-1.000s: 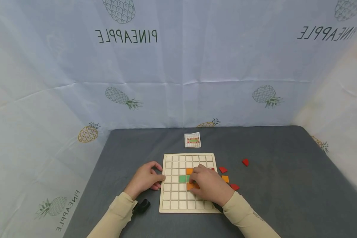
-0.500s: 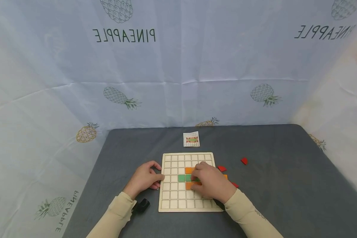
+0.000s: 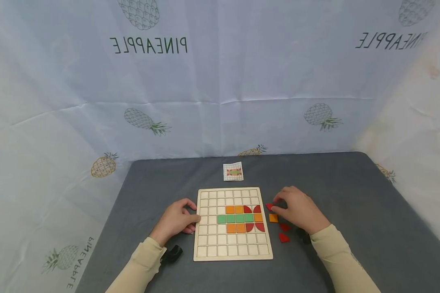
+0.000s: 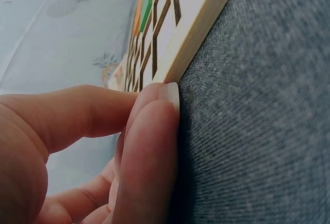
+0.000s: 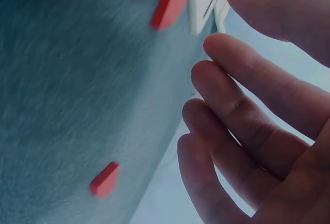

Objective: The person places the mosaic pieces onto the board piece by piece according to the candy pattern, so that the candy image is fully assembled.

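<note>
A wooden grid board lies on the table, bearing several green squares, orange squares and red quarter-circle tiles. My left hand rests at the board's left edge. In the left wrist view its thumb touches the side edge. My right hand hovers right of the board, fingers loosely bent and apart, with nothing between them in the right wrist view. Close to its fingertips are a red quarter-circle tile and a loose orange square.
Two more red tiles lie below the right hand. Another red tile shows in the right wrist view, hidden in the head view. A small pattern card lies behind the board on the grey tabletop. A pineapple-print cloth hangs behind.
My right hand has lifted off the board and moved right, over the loose tiles, uncovering the coloured pattern. My left hand stays at the board's left edge.
</note>
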